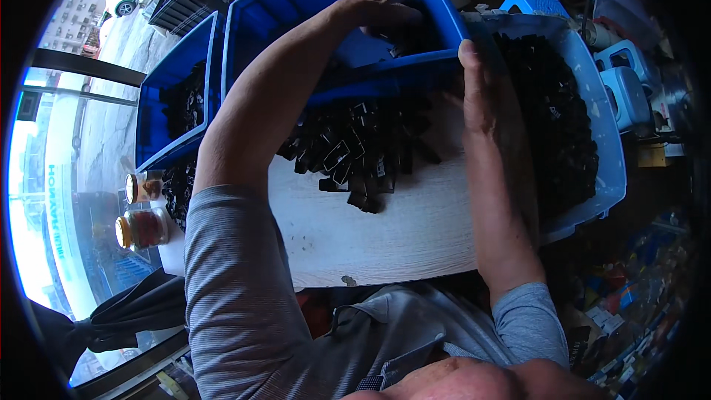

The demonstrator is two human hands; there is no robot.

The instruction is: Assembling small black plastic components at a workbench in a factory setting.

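Note:
A large blue plastic crate (pixel 255 18) stands tilted at the far side of the table. My left arm reaches over its near wall, and my left hand (pixel 389 13) is down inside, close to some black plastic pieces (pixel 400 48); shadow hides its fingers. At the crate's near right corner, my right hand (pixel 478 92) grips the wall, thumb up by the rim and fingers partly hidden beneath. Below the near wall, a heap of small black plastic pieces (pixel 355 152) lies on the pale wooden tabletop (pixel 370 241).
To the right is a translucent bin (pixel 603 130) full of black pieces. A smaller blue crate (pixel 147 115) at the left holds more. Two lidded jars (pixel 144 228) sit at the table's left edge. Blue jugs (pixel 629 96) stand beyond the bin.

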